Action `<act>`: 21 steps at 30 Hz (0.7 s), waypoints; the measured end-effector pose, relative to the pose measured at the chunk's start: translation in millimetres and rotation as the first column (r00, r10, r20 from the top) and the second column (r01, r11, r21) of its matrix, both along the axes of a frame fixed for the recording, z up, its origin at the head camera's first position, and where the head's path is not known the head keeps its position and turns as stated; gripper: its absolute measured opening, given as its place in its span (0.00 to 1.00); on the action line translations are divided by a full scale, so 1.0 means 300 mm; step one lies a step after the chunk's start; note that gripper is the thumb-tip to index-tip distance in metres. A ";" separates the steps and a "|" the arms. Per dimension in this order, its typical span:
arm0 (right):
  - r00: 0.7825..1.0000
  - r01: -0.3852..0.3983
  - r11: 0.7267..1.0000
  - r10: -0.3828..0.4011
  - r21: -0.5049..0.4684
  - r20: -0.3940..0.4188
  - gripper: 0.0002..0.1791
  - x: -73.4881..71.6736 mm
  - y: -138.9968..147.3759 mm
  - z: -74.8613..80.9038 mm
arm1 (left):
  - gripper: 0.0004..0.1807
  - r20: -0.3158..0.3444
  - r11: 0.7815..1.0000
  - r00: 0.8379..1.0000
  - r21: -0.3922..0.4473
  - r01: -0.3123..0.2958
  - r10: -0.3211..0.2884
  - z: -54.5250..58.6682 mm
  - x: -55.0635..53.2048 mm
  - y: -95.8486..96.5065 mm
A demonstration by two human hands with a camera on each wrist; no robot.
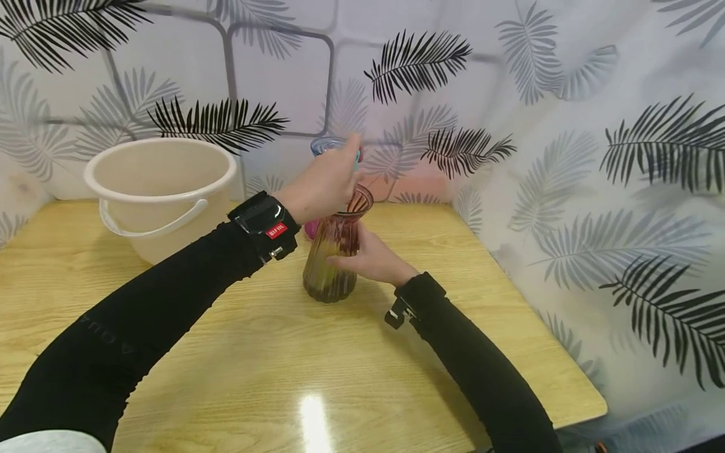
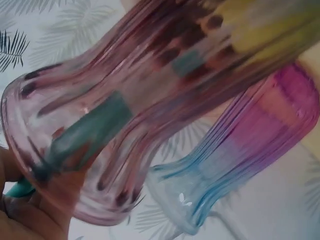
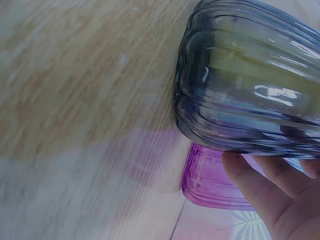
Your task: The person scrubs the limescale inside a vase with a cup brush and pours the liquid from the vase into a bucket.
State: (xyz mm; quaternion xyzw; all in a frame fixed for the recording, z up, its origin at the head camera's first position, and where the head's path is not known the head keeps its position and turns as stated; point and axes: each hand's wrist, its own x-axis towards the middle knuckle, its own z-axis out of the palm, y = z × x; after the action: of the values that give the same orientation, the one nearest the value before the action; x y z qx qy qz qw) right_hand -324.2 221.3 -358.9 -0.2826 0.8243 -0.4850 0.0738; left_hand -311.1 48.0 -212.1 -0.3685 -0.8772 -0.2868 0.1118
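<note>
A ribbed glass vase (image 1: 328, 270), purplish at the flared mouth and grey toward the base, stands slightly tilted on the table. My right hand (image 1: 376, 255) grips its side, fingers on the far side and thumb in front. Above the mouth, my left hand (image 1: 327, 179) holds the teal handle (image 2: 20, 189) of a bottle brush. That handle runs down inside the glass, and a yellow head (image 3: 240, 65) shows through the lower wall. Just behind stands a second vase (image 2: 255, 140), pink at the bottom and blue at the top, mostly hidden by my left hand in the head view.
A cream bucket (image 1: 161, 198) with its handle hanging down stands at the left back of the wooden table (image 1: 255, 377). Leaf-patterned cloth (image 1: 566, 189) rises behind and along the right side. The table's right edge slants toward the front right corner.
</note>
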 end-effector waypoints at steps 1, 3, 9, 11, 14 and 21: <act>1.000 0.000 1.000 0.000 0.003 0.001 0.45 -0.002 -0.002 0.000 | 0.11 -0.007 1.000 1.000 0.004 -0.013 0.013 -0.004 -0.001 -0.004; 1.000 0.003 1.000 -0.003 0.009 0.005 0.46 -0.004 -0.004 -0.002 | 0.11 -0.003 0.999 0.999 0.034 -0.033 0.034 -0.012 -0.005 -0.011; 1.000 -0.005 1.000 0.004 0.002 0.027 0.48 -0.012 -0.005 -0.006 | 0.09 0.078 0.974 0.995 0.215 -0.077 0.061 -0.043 -0.025 -0.024; 0.999 -0.002 1.000 0.001 0.003 0.040 0.48 -0.010 -0.004 -0.004 | 0.08 0.109 0.961 0.993 0.266 -0.078 0.050 -0.051 -0.028 -0.021; 0.999 0.007 1.000 -0.007 0.017 0.037 0.47 -0.005 -0.002 -0.001 | 0.09 0.132 0.951 0.990 0.299 -0.076 0.038 -0.055 -0.027 -0.012; 1.000 0.005 1.000 -0.005 0.022 -0.014 0.45 0.004 -0.002 -0.003 | 0.09 0.184 0.976 0.981 0.217 0.013 -0.054 -0.031 -0.005 -0.005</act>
State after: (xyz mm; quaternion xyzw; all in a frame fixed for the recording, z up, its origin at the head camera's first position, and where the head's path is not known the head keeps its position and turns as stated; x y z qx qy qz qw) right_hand -323.1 220.7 -359.7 -0.2830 0.8309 -0.4740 0.0702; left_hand -312.7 46.4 -221.4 -0.3403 -0.8411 -0.4156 0.0623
